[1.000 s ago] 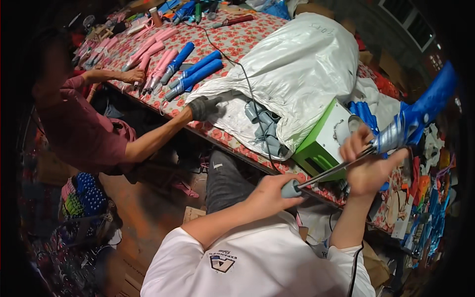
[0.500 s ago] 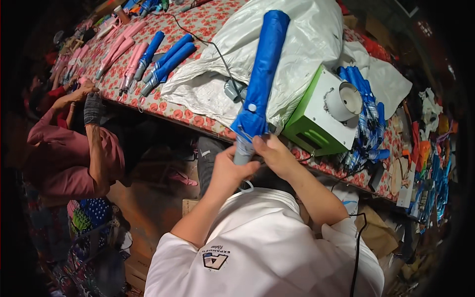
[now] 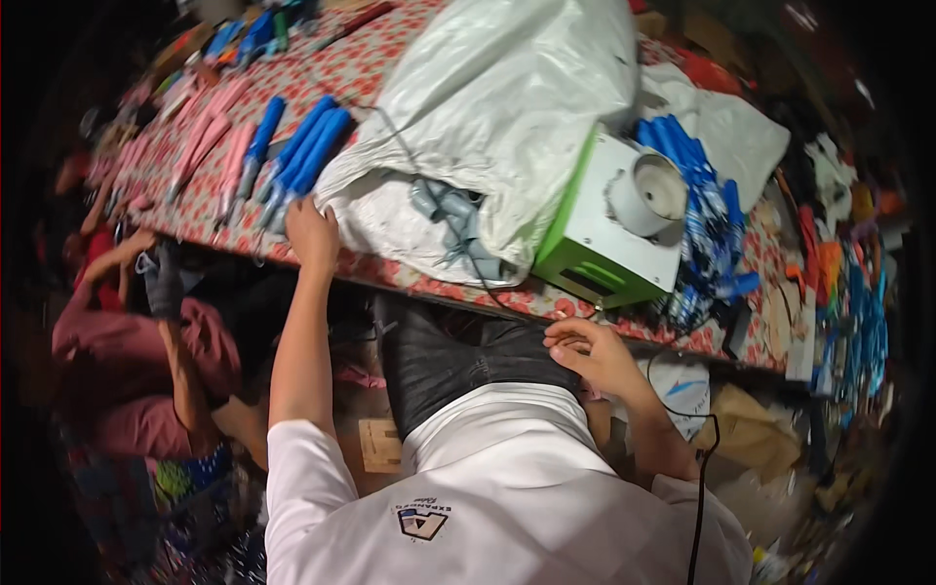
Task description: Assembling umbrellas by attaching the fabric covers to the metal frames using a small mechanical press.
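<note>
A folded blue umbrella (image 3: 323, 154) lies on the flowered table beside other blue umbrellas (image 3: 263, 136). My left hand (image 3: 313, 237) is closed at its grey handle end, near the table's front edge; the fingertips are partly hidden. Over my lap, just off the table edge, my right hand (image 3: 597, 357) hangs with loosely bent fingers, slightly apart, and nothing visible in them. Between the hands, grey plastic handles (image 3: 456, 216) show at the mouth of a large white sack (image 3: 507, 88).
A green and white box-shaped machine (image 3: 624, 219) with a round metal cup stands right of the sack, its cable along the edge. Behind it lies a heap of blue umbrellas (image 3: 697, 224). Pink umbrellas (image 3: 200, 146) lie at left, near a co-worker's gloved hand (image 3: 164, 278).
The blue umbrella has gone from upright before me to the table at the left, with my left hand. My right hand has let go and moved right. My view has shifted slightly.
</note>
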Demonstrator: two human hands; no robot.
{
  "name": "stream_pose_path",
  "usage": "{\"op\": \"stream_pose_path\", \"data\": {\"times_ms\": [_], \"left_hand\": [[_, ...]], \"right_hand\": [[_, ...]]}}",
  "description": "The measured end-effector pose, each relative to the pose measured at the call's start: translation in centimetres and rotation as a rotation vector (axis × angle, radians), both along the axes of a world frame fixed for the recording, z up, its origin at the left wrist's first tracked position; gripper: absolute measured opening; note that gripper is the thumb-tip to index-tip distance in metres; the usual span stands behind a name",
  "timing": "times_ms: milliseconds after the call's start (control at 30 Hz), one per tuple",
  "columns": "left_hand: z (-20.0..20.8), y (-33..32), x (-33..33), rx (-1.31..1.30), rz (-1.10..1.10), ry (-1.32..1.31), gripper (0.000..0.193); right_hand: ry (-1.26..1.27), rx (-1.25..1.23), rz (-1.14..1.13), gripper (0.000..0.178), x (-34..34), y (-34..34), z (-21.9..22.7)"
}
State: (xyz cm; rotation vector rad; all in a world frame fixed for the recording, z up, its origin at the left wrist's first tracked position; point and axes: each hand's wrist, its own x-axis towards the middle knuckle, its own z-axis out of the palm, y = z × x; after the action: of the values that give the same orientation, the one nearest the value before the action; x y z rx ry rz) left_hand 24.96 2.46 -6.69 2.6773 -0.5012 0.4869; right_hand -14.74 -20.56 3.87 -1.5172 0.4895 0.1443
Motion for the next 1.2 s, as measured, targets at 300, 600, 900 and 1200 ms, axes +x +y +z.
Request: {"op": "stream_pose_path", "data": {"times_ms": [300, 600, 900, 1200], "left_hand": [[-7.4, -9.6, -4.1, -0.036, -0.636, 0.100, 0.045], [-2.1, -5.6, -4.3, 0.066, -0.373, 0.241, 0.028], [-1.0, 0.6, -13.5, -0.806, -0.172, 0.624, 0.013], [0.1, -2.8, -23.4, -0.849, -0.320, 0.848, 0.023]], "right_hand": [[0.498, -0.687, -0.438, 0.023, -10.7, -14.7, -1.7], [0.590, -1.200, -0.537, 0.019, -6.6, -15.9, -13.3], [0.332, -1.295, -0.726, 0.017, -8.5, -17.1, -8.3], [0.381, -1.035, -0.587, 0.039, -3.4, -26.9, -8.5]]}}
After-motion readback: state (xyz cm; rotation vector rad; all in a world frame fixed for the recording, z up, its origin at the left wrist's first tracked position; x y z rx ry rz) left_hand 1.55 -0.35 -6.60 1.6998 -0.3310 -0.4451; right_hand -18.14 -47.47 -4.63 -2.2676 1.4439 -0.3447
